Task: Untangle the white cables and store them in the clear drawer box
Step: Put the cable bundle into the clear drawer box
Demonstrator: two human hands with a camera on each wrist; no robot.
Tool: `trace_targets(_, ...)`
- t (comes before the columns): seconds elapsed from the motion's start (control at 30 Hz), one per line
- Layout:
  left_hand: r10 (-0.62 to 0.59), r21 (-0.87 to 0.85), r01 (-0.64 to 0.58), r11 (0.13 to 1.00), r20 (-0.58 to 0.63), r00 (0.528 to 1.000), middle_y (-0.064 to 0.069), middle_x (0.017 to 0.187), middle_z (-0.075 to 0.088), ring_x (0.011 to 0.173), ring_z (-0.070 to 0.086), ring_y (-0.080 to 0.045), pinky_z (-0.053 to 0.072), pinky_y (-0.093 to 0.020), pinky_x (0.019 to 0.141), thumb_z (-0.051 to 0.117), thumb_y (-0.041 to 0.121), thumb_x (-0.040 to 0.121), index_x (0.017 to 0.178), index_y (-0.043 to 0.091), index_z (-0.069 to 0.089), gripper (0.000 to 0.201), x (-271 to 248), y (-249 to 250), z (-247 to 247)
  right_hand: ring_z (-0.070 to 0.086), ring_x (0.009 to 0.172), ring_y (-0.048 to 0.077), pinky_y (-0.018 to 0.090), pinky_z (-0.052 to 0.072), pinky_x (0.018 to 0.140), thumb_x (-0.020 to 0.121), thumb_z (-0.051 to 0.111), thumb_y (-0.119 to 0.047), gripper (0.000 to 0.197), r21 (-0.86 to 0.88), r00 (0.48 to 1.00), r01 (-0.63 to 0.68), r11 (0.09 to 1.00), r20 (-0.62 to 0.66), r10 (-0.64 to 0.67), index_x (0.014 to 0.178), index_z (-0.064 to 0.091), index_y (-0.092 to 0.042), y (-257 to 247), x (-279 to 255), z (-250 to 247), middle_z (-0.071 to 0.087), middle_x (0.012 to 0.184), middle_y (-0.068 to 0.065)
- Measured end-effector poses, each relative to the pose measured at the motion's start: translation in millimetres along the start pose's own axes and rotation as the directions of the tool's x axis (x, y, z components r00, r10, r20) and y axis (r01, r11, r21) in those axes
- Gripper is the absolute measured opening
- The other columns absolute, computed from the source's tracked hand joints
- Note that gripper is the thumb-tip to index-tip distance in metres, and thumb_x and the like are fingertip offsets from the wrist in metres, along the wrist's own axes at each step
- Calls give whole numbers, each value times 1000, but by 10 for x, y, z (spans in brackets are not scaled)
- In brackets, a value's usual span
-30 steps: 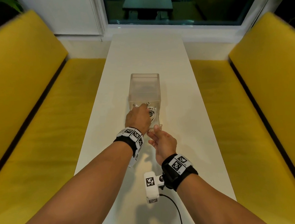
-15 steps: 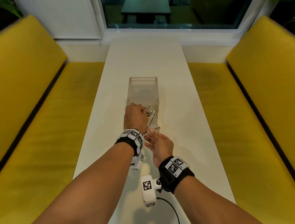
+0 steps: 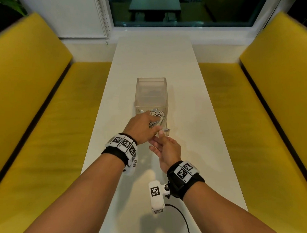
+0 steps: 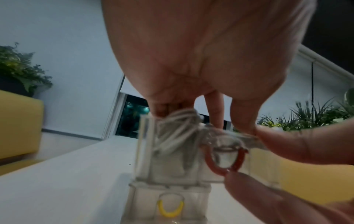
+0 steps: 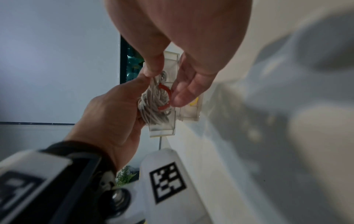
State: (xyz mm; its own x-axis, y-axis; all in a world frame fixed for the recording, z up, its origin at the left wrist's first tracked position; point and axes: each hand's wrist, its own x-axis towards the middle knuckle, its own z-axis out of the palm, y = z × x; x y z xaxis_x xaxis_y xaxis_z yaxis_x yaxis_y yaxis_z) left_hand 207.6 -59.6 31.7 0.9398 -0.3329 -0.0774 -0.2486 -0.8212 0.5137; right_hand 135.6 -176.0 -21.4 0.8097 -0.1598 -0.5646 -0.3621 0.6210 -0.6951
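Note:
The clear drawer box (image 3: 150,91) stands mid-table with its upper drawer (image 3: 166,131) pulled out toward me. Coiled white cables (image 3: 157,116) lie in that drawer. My left hand (image 3: 141,129) lies over the coil, fingers curled down onto the cables (image 4: 176,128), thumb at the drawer front. My right hand (image 3: 158,139) pinches the drawer front: thumb on its top rim, a finger under the red ring handle (image 4: 220,166). In the right wrist view the cables (image 5: 153,106) bulge just behind that red handle (image 5: 166,94). Beneath sits a lower drawer with a yellow handle (image 4: 169,209).
The long white table (image 3: 182,76) runs away from me toward a window. Yellow benches flank it on the left (image 3: 34,112) and on the right (image 3: 272,111). A black cord (image 3: 181,215) trails from my right wrist camera over the near table end.
My left hand has slid back toward me over the drawer, so more of the cable coil shows. My right hand stays on the drawer front.

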Motion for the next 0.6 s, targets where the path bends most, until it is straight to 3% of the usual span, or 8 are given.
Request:
trace_targets(0.1,50,22,-52,998,104,993,4,158,43,133,52,-24,43,-36,107,66,45,94,138,32,61,46,-40,-32,-100,77,91,30,37,61,72,91,73,-31,50,18,1000,-7,1000,-23,8,123,55,3,15,24,3,77,100,20)
trace_targets(0.2,59,30,-62,998,98,993,5,155,47,128,56,-23,46,-37,105,71,42,91,127,31,70,37,-49,-37,-108,77,90,29,35,60,69,92,71,-33,49,21,1000,-22,1000,-17,23,125,59,0,40,42,6,77,102,18)
trace_targets(0.3,27,41,-30,999,73,997,3,138,64,114,65,-22,52,-39,96,75,42,87,112,29,77,29,-5,10,-104,76,87,28,34,60,69,92,71,-34,49,36,1000,-20,999,-23,21,126,60,-1,32,44,19,76,104,19)
trace_targets(0.4,-6,45,4,999,61,998,3,109,77,95,71,-18,54,-32,83,80,40,82,98,26,81,21,51,76,-122,76,85,26,33,60,66,89,74,-38,58,38,999,-9,999,-32,10,129,55,0,39,46,17,75,106,21)
trace_targets(0.47,-34,79,30,996,38,999,4,96,77,86,70,-16,51,-27,74,81,41,80,93,24,82,21,77,117,-123,76,83,25,32,59,65,88,75,-39,63,39,999,0,999,-44,2,131,53,2,55,36,19,75,107,22)
trace_targets(0.6,-61,173,68,983,-46,997,1,86,76,81,69,-20,47,-27,67,80,39,80,83,22,80,18,90,167,-47,76,84,27,34,60,67,88,75,-37,64,49,999,3,999,-37,-2,133,49,1,59,28,15,75,104,22)
